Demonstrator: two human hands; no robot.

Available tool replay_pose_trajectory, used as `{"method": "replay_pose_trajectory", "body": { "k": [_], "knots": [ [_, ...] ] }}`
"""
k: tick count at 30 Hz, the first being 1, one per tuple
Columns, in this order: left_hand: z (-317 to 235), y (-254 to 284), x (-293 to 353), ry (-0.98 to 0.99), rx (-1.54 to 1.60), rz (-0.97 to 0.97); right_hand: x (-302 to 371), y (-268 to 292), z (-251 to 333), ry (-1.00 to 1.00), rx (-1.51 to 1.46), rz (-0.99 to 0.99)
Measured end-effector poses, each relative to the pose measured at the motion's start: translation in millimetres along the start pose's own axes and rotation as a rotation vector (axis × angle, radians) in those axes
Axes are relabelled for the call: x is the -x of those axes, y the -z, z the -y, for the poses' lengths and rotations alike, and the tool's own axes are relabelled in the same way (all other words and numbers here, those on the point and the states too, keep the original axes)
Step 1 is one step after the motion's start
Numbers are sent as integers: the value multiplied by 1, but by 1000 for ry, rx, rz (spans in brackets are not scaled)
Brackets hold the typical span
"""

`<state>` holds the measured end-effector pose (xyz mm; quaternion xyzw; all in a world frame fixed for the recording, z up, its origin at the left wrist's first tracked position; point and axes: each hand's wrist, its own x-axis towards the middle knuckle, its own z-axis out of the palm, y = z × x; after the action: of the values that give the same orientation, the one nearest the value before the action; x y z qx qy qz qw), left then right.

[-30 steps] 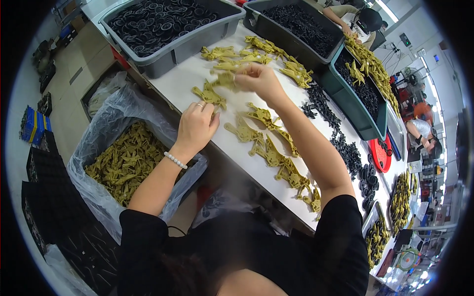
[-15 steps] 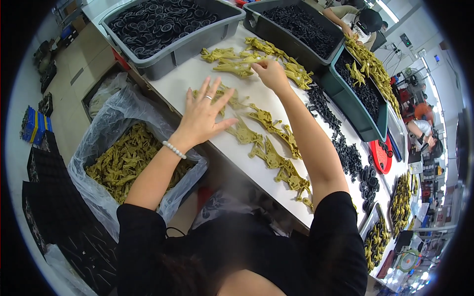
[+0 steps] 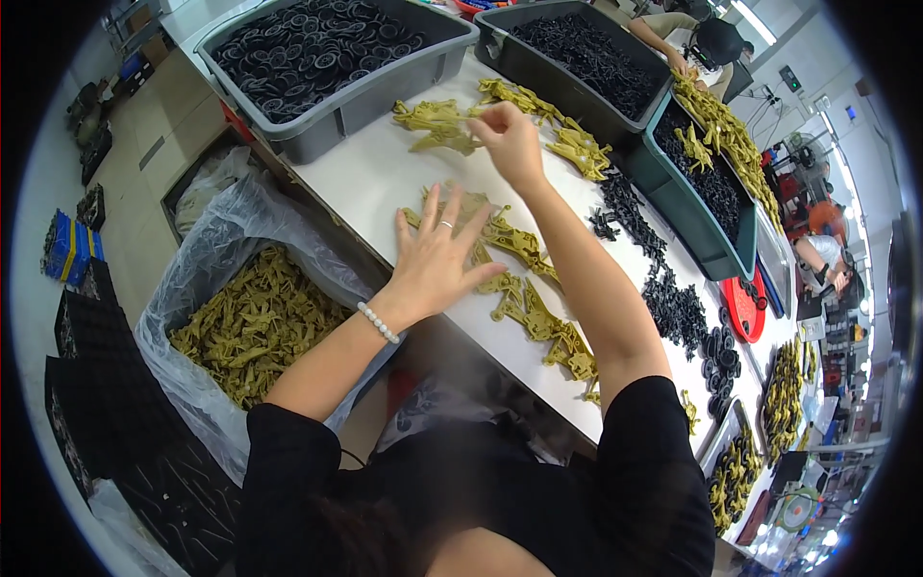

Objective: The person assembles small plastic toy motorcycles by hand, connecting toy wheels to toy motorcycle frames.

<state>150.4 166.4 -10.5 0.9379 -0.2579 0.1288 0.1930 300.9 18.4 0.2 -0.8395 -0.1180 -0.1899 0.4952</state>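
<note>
My left hand (image 3: 437,255) lies with fingers spread on olive-yellow plastic parts at the near end of the white table (image 3: 351,183). A ring and a beaded bracelet are on it. From under its fingers, a row of the same long, jagged parts (image 3: 538,322) runs to the right. Farther off, my right hand (image 3: 510,144) has thumb and fingers pinched at the edge of a blurred olive-yellow plastic part (image 3: 450,135). Behind that hand lie further olive-yellow parts (image 3: 577,149).
A grey bin (image 3: 332,120) of black rings and a dark bin (image 3: 495,43) of small black pieces stand at the back. A green bin (image 3: 673,207) is at right, near loose black pieces (image 3: 673,308) and a red tray (image 3: 745,322). Left below, a plastic-lined box (image 3: 154,332) holds olive-yellow parts.
My left hand has slid right and nearer to me over the parts, and the row under it has shifted. My right hand has moved slightly left, with the part at its fingertips blurred.
</note>
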Motion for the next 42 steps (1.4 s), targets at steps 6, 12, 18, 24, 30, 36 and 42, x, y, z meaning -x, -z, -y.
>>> {"method": "replay_pose_trajectory", "body": {
  "k": [6, 12, 18, 24, 30, 36, 42],
  "knots": [
    [46, 16, -7, 38, 204, -467, 29, -16, 42, 657, 396, 345],
    [88, 19, 0, 169, 204, -371, 27, -21, 49, 670, 318, 484],
    [86, 10, -4, 161, 102, -350, 32, -27, 51, 799, 480, 488],
    [97, 1, -7, 153, 169, -426, 31, -41, 51, 748, 518, 551],
    [97, 7, -11, 172, 314, -446, 36, -46, 47, 651, 341, 418],
    [96, 3, -4, 203, 362, -491, -14, -23, 37, -82, -231, 213],
    [93, 1, -1, 199, 310, -475, 2, -30, 14, -402, -335, 442]
  ]
}}
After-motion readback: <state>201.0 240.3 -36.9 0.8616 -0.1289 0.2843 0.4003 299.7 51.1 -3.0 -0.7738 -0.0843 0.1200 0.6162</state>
